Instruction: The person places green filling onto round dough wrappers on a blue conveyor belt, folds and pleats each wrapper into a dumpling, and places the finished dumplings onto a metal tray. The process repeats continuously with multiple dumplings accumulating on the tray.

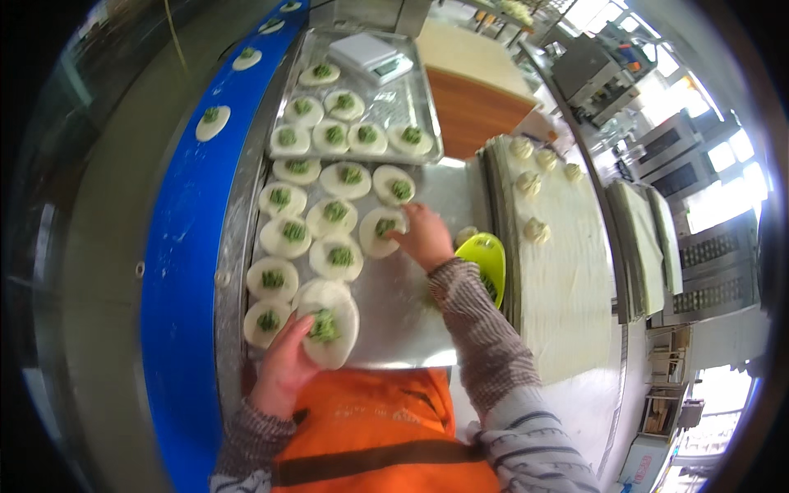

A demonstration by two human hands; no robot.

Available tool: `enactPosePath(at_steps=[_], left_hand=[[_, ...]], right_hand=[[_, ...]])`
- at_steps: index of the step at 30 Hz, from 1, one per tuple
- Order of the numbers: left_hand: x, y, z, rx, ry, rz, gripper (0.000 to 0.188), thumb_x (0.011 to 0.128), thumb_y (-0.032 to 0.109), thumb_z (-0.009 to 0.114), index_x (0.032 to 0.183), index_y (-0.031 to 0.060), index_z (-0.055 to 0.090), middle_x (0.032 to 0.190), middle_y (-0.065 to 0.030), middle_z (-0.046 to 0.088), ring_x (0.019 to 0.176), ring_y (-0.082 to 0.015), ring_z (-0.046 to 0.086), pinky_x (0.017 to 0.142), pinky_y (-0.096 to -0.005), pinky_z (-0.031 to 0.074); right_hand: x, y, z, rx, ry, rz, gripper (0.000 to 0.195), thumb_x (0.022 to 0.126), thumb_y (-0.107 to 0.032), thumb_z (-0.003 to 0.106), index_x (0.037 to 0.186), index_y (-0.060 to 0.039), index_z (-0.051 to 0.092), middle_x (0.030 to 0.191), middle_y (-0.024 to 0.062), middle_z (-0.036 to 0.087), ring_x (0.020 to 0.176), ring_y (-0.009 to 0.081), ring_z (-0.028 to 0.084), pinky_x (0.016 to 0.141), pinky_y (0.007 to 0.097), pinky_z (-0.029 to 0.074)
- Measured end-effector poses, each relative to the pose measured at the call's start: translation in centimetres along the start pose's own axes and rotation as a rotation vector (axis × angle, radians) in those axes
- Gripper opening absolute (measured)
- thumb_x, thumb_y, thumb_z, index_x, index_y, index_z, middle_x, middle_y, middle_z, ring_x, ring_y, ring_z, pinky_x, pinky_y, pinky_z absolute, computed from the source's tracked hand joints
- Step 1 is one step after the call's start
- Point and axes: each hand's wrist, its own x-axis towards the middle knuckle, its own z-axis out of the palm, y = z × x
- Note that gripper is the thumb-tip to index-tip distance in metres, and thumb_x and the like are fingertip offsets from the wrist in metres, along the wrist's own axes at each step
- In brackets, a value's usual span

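My left hand (288,363) holds a round dough wrapper (345,308) with chopped green filling (323,326) at its middle, tilted above the front of the steel worktop (400,308). My right hand (425,237) is over the right edge of another filled wrapper (373,240), fingers apart and the thumb by its green filling; that wrapper lies flat on the worktop. Several more open wrappers with green filling, one of them a wrapper (286,237) left of centre, lie in rough rows. Under my right forearm, partly hidden, is a lime-green scoop or bowl (484,249) with green filling inside.
A blue conveyor belt (185,259) on the left carries several filled wrappers. Beyond the worktop, a metal tray (394,111) holds more wrappers and a white digital scale (370,55). At right, pleated buns (536,230) sit on a stack of cloth-covered boards (561,296).
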Motion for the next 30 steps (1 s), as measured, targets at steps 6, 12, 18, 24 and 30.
enactPosePath(at_steps=[6,12,18,24,30], left_hand=[[0.8,-3.7,2.0,0.296,-0.174,-0.012,0.052,0.084,0.010,0.064,0.130,0.0015,0.042,0.117,-0.0065,0.056,0.105,-0.0164,0.056,0.091,-0.0324,0.045],[1.5,-5.7,2.4,0.680,-0.172,-0.140,0.046,0.085,0.008,0.063,0.127,-0.0005,0.045,0.112,-0.0065,0.059,0.100,-0.0136,0.057,0.087,-0.0282,0.047],[1.9,-6.4,2.2,1.144,-0.175,-0.132,0.040,0.086,0.010,0.063,0.122,-0.0012,0.051,0.106,-0.0053,0.061,0.096,-0.0105,0.057,0.082,-0.0251,0.047],[1.8,-5.5,2.2,1.309,-0.322,-0.168,0.039,0.084,0.013,0.063,0.119,-0.0005,0.054,0.105,-0.0066,0.063,0.094,-0.0113,0.058,0.081,-0.0268,0.047],[2.5,-5.1,1.9,1.409,-0.345,-0.286,0.037,0.083,0.018,0.063,0.116,0.0034,0.056,0.101,-0.0073,0.065,0.092,-0.0131,0.060,0.079,-0.0274,0.047]], right_hand=[[-11.5,-3.3,-5.2,1.035,-0.428,0.361,0.030,0.088,-0.023,0.064,0.106,0.0011,0.063,0.083,-0.0002,0.063,0.075,0.0075,0.055,0.069,0.0238,0.048],[-18.5,-3.0,-2.8,1.092,-0.214,0.368,0.017,0.085,-0.013,0.066,0.094,0.0020,0.064,0.075,0.0014,0.063,0.065,0.0074,0.054,0.060,0.0232,0.046],[-20.5,-4.6,-2.7,0.662,0.029,0.052,0.012,0.082,-0.008,0.066,0.090,0.0003,0.061,0.067,0.0049,0.058,0.059,0.0110,0.053,0.056,0.0279,0.046],[-21.3,-3.4,-1.3,1.050,-0.277,0.373,0.021,0.088,-0.004,0.059,0.108,0.0026,0.056,0.085,0.0033,0.062,0.072,0.0079,0.053,0.063,0.0239,0.047],[-21.0,-5.3,-2.0,0.906,-0.125,0.179,0.015,0.085,-0.004,0.062,0.098,0.0033,0.059,0.087,0.0064,0.064,0.072,0.0097,0.058,0.061,0.0255,0.047]])
